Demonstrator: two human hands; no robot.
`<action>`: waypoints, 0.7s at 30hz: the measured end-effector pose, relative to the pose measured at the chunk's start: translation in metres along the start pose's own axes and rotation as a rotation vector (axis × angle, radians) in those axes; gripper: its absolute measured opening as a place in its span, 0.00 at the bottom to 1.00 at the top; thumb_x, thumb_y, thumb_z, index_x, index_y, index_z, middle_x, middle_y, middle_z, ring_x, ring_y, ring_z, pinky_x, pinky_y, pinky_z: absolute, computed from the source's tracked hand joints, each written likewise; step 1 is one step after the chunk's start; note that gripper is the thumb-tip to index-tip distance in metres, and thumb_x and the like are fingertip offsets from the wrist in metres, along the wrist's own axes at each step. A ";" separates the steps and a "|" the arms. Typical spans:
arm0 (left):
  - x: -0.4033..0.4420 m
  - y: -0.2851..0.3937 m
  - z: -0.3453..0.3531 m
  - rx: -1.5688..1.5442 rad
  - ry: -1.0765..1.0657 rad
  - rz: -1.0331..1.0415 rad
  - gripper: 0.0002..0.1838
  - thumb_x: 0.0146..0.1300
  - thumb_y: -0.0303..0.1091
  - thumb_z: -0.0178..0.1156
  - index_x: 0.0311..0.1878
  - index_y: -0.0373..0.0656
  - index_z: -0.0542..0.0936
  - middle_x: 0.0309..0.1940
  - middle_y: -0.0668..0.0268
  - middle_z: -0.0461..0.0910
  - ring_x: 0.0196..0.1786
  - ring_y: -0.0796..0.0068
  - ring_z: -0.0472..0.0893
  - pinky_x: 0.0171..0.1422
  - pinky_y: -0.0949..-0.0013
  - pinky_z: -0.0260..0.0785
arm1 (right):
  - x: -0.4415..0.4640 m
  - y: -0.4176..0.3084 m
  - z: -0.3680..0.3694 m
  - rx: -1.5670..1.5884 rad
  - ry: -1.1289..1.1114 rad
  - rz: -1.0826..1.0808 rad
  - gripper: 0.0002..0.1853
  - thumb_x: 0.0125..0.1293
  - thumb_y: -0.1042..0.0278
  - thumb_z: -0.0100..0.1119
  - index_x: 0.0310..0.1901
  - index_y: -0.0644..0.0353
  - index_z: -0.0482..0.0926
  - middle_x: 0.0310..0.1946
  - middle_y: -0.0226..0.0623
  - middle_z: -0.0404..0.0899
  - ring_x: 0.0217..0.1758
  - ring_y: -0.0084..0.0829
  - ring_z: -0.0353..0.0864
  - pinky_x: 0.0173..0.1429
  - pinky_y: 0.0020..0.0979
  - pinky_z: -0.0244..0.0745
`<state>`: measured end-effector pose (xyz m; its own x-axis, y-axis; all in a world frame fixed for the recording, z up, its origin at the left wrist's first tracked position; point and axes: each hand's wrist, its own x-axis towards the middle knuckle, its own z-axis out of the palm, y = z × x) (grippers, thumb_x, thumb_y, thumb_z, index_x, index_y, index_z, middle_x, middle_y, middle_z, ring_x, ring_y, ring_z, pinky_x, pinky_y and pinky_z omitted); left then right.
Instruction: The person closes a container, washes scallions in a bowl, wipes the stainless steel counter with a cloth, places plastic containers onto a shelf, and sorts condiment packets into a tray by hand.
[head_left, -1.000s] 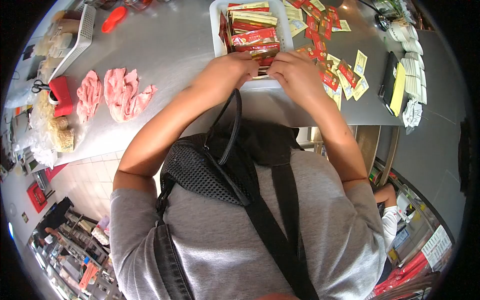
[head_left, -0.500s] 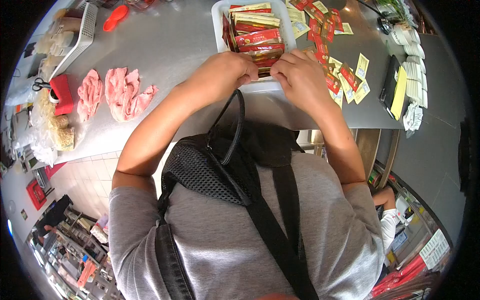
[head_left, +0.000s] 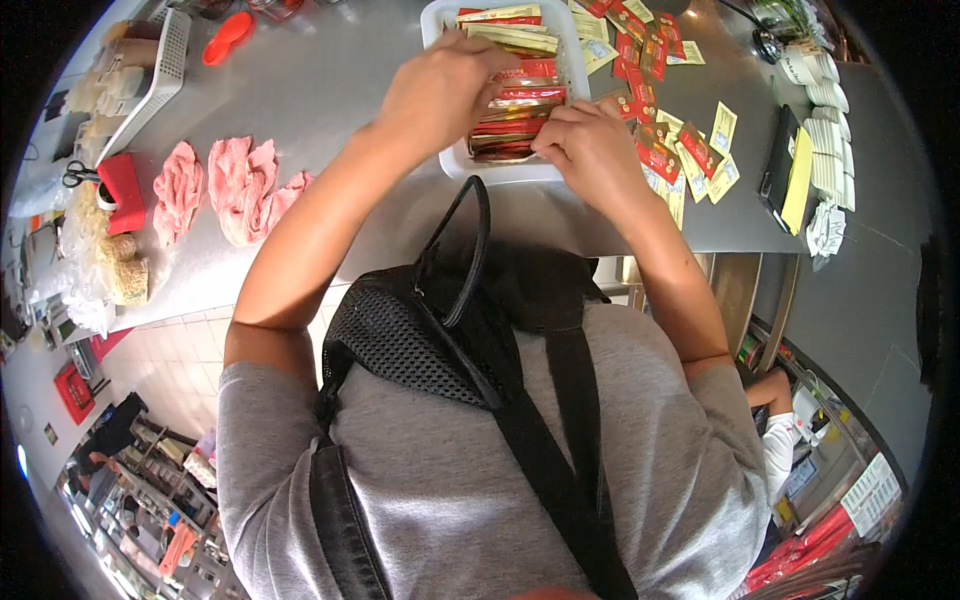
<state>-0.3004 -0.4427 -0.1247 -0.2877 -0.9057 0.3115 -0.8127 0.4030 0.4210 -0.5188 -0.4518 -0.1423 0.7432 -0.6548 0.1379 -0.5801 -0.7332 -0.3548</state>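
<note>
A white plastic tub (head_left: 574, 68) near the top middle holds rows of red and cream sachets (head_left: 520, 120). My left hand (head_left: 450, 85) reaches over the tub's left side with bent fingers on the sachets; its fingertips are partly hidden, so its hold is unclear. My right hand (head_left: 590, 145) is at the tub's front right corner, fingers curled and pressed against the end of the sachet row; what they grip, if anything, is hidden. Loose red and yellow sachets (head_left: 700, 150) lie scattered on the steel table to the right of the tub.
Pink cloths (head_left: 240, 190), scissors (head_left: 80, 172) by a red holder, a white basket (head_left: 150, 95) and a red lid (head_left: 228, 38) are on the left. A black tray with yellow paper (head_left: 797, 180) and stacked white cups (head_left: 825, 150) stand right. Another person's arm (head_left: 770, 392) shows lower right.
My left hand has moved up and left from the tub's front edge to farther back over the sachets, uncovering the front rows. My right hand stays near the front right corner.
</note>
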 end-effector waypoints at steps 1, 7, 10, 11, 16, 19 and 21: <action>0.003 -0.005 0.006 0.099 0.018 0.029 0.18 0.57 0.32 0.65 0.53 0.49 0.82 0.44 0.62 0.82 0.51 0.57 0.78 0.54 0.58 0.73 | 0.000 0.001 -0.002 -0.006 -0.036 -0.004 0.01 0.53 0.68 0.65 0.27 0.51 0.82 0.31 0.25 0.79 0.44 0.32 0.76 0.48 0.37 0.65; 0.008 -0.004 0.016 0.090 -0.142 -0.002 0.19 0.55 0.36 0.68 0.51 0.47 0.82 0.46 0.61 0.81 0.54 0.57 0.76 0.58 0.57 0.71 | -0.003 -0.008 -0.021 0.114 0.017 0.001 0.09 0.56 0.64 0.66 0.39 0.54 0.82 0.43 0.30 0.79 0.52 0.36 0.74 0.57 0.39 0.65; 0.005 0.006 0.010 -0.091 -0.242 -0.003 0.14 0.57 0.34 0.66 0.47 0.45 0.83 0.44 0.61 0.81 0.53 0.58 0.77 0.56 0.57 0.72 | -0.006 -0.016 -0.022 0.031 0.153 0.004 0.19 0.58 0.61 0.66 0.49 0.57 0.78 0.50 0.35 0.76 0.57 0.40 0.71 0.61 0.42 0.64; 0.002 0.006 0.013 -0.062 -0.272 -0.006 0.13 0.57 0.33 0.64 0.46 0.45 0.83 0.43 0.62 0.81 0.52 0.58 0.78 0.55 0.57 0.73 | -0.011 -0.017 -0.018 0.001 0.157 0.008 0.22 0.58 0.61 0.66 0.52 0.58 0.77 0.51 0.36 0.75 0.58 0.41 0.70 0.61 0.44 0.63; -0.015 0.015 0.015 0.049 -0.199 0.161 0.12 0.58 0.29 0.58 0.45 0.45 0.83 0.40 0.64 0.79 0.48 0.58 0.80 0.49 0.58 0.75 | -0.026 -0.017 0.001 -0.003 0.134 0.040 0.30 0.58 0.58 0.66 0.60 0.65 0.72 0.60 0.43 0.72 0.68 0.44 0.64 0.69 0.51 0.56; -0.024 0.010 0.026 0.066 -0.164 0.217 0.14 0.57 0.28 0.57 0.47 0.47 0.84 0.40 0.64 0.79 0.51 0.59 0.78 0.53 0.59 0.74 | -0.032 -0.018 0.011 -0.078 0.117 -0.022 0.32 0.61 0.55 0.63 0.62 0.68 0.70 0.66 0.48 0.67 0.74 0.46 0.58 0.75 0.55 0.47; -0.025 0.006 0.029 0.091 -0.216 0.219 0.15 0.57 0.28 0.58 0.48 0.48 0.84 0.40 0.63 0.79 0.52 0.59 0.77 0.55 0.60 0.73 | -0.033 -0.025 0.008 -0.123 0.003 -0.006 0.33 0.64 0.53 0.61 0.62 0.71 0.69 0.69 0.51 0.64 0.77 0.46 0.54 0.77 0.56 0.41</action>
<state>-0.3128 -0.4215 -0.1546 -0.5541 -0.8095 0.1939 -0.7587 0.5870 0.2826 -0.5257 -0.4103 -0.1455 0.7460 -0.6505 0.1426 -0.6123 -0.7541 -0.2375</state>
